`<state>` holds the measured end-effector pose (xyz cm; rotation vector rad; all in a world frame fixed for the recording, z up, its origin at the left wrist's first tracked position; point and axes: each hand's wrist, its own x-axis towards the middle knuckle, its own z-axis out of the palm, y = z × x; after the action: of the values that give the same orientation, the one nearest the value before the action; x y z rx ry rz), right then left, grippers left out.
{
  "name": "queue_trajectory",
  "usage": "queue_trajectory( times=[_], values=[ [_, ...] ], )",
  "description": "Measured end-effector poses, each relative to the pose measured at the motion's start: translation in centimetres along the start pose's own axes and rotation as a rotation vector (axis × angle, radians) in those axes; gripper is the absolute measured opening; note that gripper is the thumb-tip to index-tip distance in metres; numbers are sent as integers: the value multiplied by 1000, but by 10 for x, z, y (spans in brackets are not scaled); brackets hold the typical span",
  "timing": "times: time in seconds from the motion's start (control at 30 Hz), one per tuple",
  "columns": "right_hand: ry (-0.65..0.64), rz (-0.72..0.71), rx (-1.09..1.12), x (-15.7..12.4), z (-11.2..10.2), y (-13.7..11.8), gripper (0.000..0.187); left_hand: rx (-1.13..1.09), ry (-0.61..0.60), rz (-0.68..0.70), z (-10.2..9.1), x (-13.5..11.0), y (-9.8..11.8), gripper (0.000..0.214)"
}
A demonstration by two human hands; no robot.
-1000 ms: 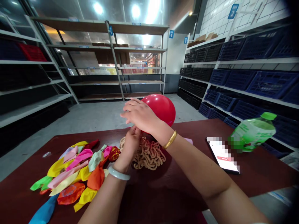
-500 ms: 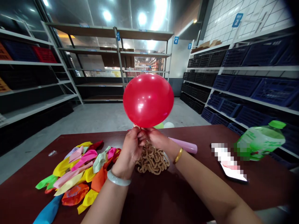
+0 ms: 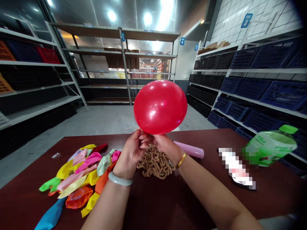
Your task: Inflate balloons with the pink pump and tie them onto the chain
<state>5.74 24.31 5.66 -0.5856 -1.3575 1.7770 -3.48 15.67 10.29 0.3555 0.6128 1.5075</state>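
A blown-up red balloon (image 3: 160, 107) rises above the far part of the dark red-brown table (image 3: 153, 207). Both hands meet at its neck, under its lower side. My left hand (image 3: 136, 145) is closed there, fingers curled inward. My right hand (image 3: 165, 145) is closed beside it, its fingertips mostly hidden by the balloon and the left hand. The neck itself is hard to see. Just below the hands lies a heap of brown, cord-like loops (image 3: 155, 166). Left of my left forearm, several flat balloons (image 3: 91, 159) in many colours are spread out, a blue balloon (image 3: 51, 215) nearest me.
A pink-purple cylinder (image 3: 190, 149) lies beyond my right wrist. Farther right are a phone (image 3: 237, 169), its screen blurred out, and a green-capped plastic bottle (image 3: 271, 147). Shelves with dark blue crates (image 3: 283, 94) line the right side; a metal rack (image 3: 124, 64) stands behind the table.
The red balloon has shifted a little right and tilted, its right side now higher. My hands have drawn slightly apart at its neck, and the view has shifted slightly.
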Motion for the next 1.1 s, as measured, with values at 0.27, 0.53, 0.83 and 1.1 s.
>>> queue_trajectory(
  times=[0.27, 0.53, 0.83, 1.1],
  values=[
    [-52, 162, 180, -29, -1, -21, 27, 230, 67, 326, -3, 8, -4, 27],
    [203, -119, 120, -46, 25, -27, 27, 790, 180, 710, -15, 21, -24, 18],
    [212, -389, -343, -42, 0, -44, 17, 1183, 226, 904, -11, 14, -32, 32],
    [223, -599, -581, -49, -6, -39, 12, 1185, 213, 959, -6, 8, -39, 29]
  ],
)
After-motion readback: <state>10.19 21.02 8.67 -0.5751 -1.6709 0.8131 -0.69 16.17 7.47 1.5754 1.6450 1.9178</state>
